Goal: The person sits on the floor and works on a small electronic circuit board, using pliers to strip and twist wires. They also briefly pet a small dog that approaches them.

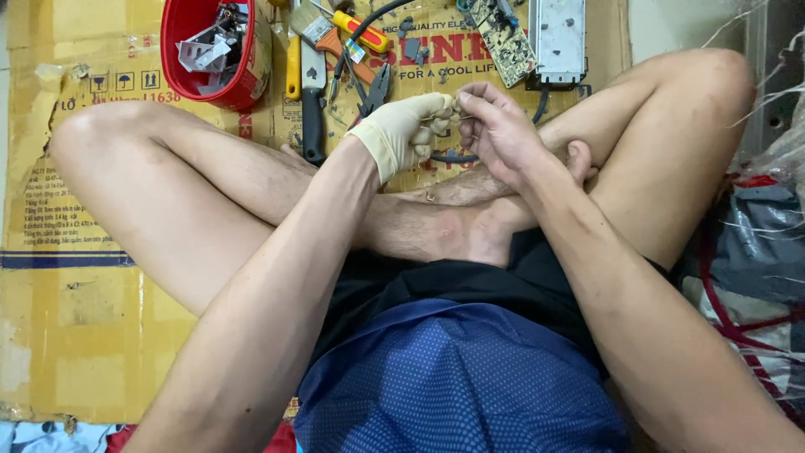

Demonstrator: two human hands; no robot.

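Note:
I sit cross-legged on flattened cardboard point(75, 302). My left hand point(407, 130), in a pale latex glove, and my bare right hand point(499, 126) meet above my shins, both pinching a small part with thin wires point(454, 113); the part is mostly hidden by the fingers. A dark cable point(453, 157) loops just beneath the hands.
A red tub point(189, 50) with metal scraps stands at the back left. Pliers point(375, 91), a knife point(313, 109), a paintbrush point(309, 23) and a yellow-handled screwdriver point(356, 29) lie behind the hands. A circuit board point(501, 38) and a metal casing point(558, 38) lie at the back right. Bundled bags point(755, 252) sit at the right.

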